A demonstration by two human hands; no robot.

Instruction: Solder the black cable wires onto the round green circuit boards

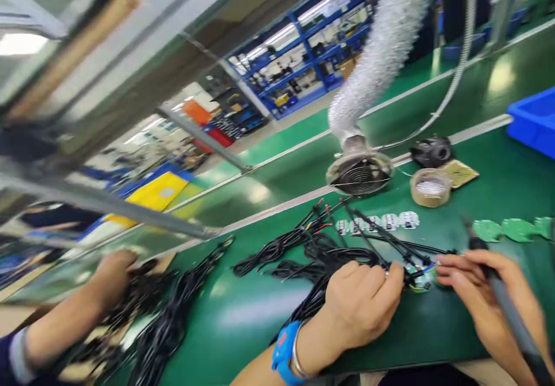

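Note:
My left hand (364, 302), with a blue watch on the wrist, is closed in a pinch on a black cable (407, 279). Thin coloured wires (429, 268) stick out of the cable's end over a small round circuit board (420, 282). A soldering iron (505, 296) rests in my right hand (489, 293), its tip pointing up and away. The thumb and fingertips of that hand also meet at the wire ends. Behind my hands lie bundled black cables (277, 247) and a row of white circuit boards (377, 223).
A fume duct (359, 172) hangs over the bench near a tape roll (430, 188). Green boards (515, 230) lie right, below a blue bin (533, 123). On the left, a co-worker's arm (73, 322) reaches across parts beside a black cable bundle (173, 316). A metal frame (130, 207) slants overhead.

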